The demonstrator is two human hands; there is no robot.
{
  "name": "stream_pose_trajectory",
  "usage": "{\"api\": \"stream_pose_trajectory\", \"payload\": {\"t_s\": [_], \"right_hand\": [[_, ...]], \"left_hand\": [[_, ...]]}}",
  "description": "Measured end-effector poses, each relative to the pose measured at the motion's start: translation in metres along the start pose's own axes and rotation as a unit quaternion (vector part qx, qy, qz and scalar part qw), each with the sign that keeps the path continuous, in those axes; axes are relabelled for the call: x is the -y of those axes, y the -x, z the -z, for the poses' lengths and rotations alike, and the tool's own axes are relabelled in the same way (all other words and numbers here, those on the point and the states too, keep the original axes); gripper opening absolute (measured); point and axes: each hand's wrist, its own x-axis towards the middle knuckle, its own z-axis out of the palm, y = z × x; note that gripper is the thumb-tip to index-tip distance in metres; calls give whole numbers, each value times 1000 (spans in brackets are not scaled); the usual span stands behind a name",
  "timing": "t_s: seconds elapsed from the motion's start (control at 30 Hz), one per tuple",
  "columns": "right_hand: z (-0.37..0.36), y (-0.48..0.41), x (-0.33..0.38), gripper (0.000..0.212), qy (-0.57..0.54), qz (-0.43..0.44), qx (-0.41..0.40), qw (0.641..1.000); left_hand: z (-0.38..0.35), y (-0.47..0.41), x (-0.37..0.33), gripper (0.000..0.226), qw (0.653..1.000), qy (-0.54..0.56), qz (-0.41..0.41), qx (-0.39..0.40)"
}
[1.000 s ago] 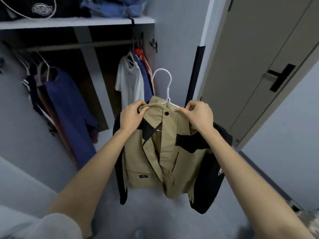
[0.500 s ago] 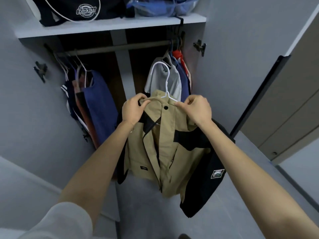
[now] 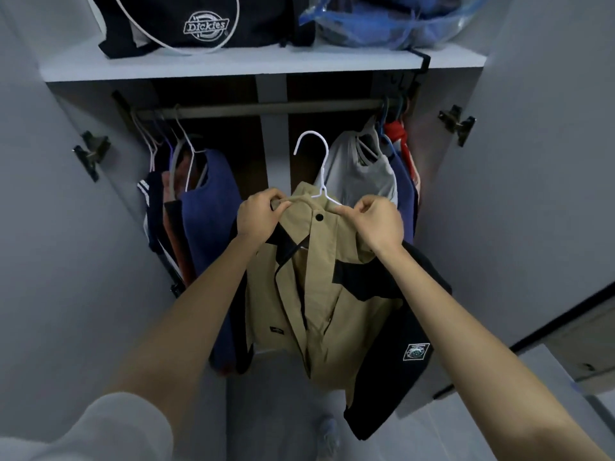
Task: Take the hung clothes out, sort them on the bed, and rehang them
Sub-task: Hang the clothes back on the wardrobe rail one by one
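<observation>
A tan and black jacket [image 3: 319, 294] hangs from a white hanger [image 3: 316, 161] in front of the open wardrobe. My left hand [image 3: 259, 217] grips the jacket's left shoulder at the collar. My right hand [image 3: 376, 221] pinches the right shoulder over the hanger's arm. The hanger's hook points up, below the metal rail [image 3: 266, 109] and apart from it. On the rail hang a blue garment [image 3: 209, 207] with other clothes at the left and a grey shirt [image 3: 362, 171] with other clothes at the right.
A shelf [image 3: 233, 66] above the rail carries a dark bag [image 3: 199, 24] and a clear blue plastic bag [image 3: 399, 21]. Open wardrobe doors stand at both sides, left [image 3: 66, 227] and right [image 3: 532, 194]. The middle stretch of the rail is bare.
The view has turned left and closer, so the wardrobe fills the frame. The jacket, held by both hands, now faces the middle of the rail, its hook nearer to it.
</observation>
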Motion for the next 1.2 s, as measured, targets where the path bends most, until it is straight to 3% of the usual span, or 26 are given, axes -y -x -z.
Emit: {"api": "stream_pose_trajectory", "payload": {"t_s": [0.23,0.4,0.67,1.0,1.2], "right_hand": [[-20,-94,-8,46,-12,-29,14,999],[-38,-144,-7,44,-11,-49,19,999],[-71,-211,-9,34,-11,-91,-10,996],[-93,-262,-26,19,-39,-151,-63,986],[-99,-273,-40,27,-4,-158,-106,982]], "left_hand": [[-28,-77,23,39,997,-79,-3,-20],[-37,-99,42,37,992,-115,23,-45],[-55,-135,72,57,983,-172,66,-4],[-72,-177,104,60,986,-149,52,57],[-84,-195,114,65,988,-130,26,85]]}}
